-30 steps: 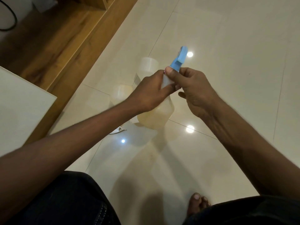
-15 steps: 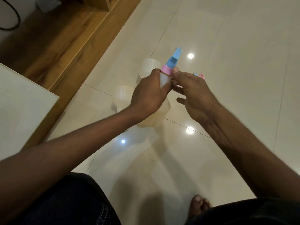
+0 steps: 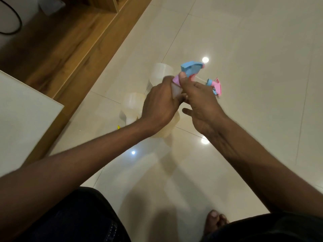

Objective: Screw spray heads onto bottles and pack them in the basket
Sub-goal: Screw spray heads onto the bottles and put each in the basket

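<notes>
Left hand [image 3: 160,103] grips bottle [image 3: 172,125]; right hand [image 3: 201,100] pinches blue spray head [image 3: 191,68] collar.

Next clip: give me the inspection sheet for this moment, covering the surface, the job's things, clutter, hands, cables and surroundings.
Surface: glossy cream tiled floor with light reflections.
Job's things: translucent bottle held above the floor, blue spray head with pink collar at its neck; two more bottles on the floor behind; a pink spray head lying loose on the tiles. No basket in view.
Clutter: small yellow scrap on the floor.
Hands: left hand wraps the bottle neck; right hand pinches the collar.
Cables: black cable at upper left.
Surroundings: wooden floor strip, white panel at left, bare foot below.
</notes>
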